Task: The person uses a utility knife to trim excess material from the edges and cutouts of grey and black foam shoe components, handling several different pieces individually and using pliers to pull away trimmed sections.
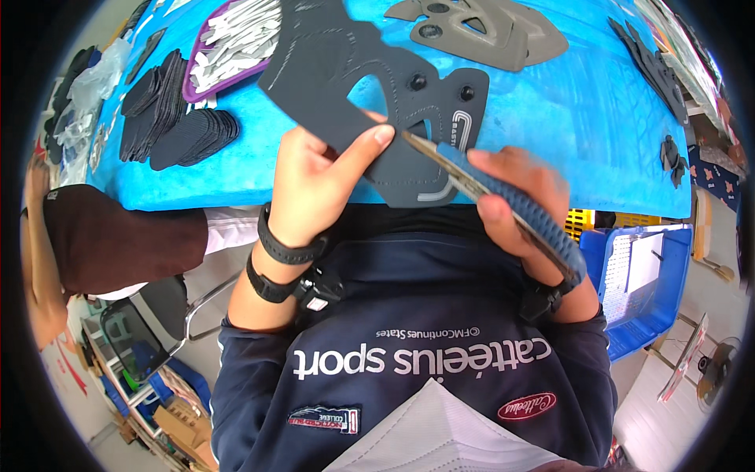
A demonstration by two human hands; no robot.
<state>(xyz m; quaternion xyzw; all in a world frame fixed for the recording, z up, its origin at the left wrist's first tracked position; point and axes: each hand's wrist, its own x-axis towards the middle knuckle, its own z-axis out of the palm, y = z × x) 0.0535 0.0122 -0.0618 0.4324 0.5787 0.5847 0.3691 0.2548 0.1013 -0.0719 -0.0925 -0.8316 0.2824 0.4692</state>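
Nearest, the right hand (539, 181) is gripping a blue-handled pointed tool (544, 224), fingers curling round its handle, its tip pointing left; whether the tip is touching anything, I cannot tell. To its left, the left hand (324, 173) is pinching a dark grey shoe piece (324, 88), thumb lying on top by the cutout, the fingers behind mostly hiding. The piece is hanging above the near side of the blue table cover (566, 161). It is looking light, thin and bendy, probably not fragile, though narrow strips around the cutouts may be flexing; the broad solid panels are offering the surest hold. Farther left, stacked dark pieces (197, 138) are lying near a purple tray (189, 82); at the far side, a tan shoe piece (507, 39) is resting flat.
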